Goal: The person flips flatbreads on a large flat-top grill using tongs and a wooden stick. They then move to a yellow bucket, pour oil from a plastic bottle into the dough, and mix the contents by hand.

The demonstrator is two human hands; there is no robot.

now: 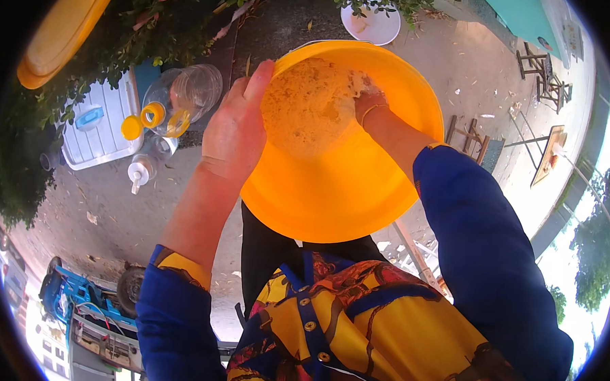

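Note:
A large yellow-orange plastic bucket (329,212) is tilted with its mouth towards me. Brownish, foamy, wet-looking stuff (308,109) lies inside it; whether it is liquid or a soft mass I cannot tell. On the bucket's left rim rests my left hand (236,121), the thumb side along the edge and other fingers partly hidden behind the wall. My right hand (371,102), with a thin band at the wrist, reaches into the bucket at the upper right of the stuff. Its fingers are sunk out of sight, so their hold is unclear.
A white bucket (386,28) stands beyond. At left are clear plastic jars (197,91) with yellow parts, a pump bottle (141,170) and a lidded pale storage box (103,125), near leafy bushes (174,26). Folding stools (470,139) stand at right, a blue vehicle (91,293) at lower left.

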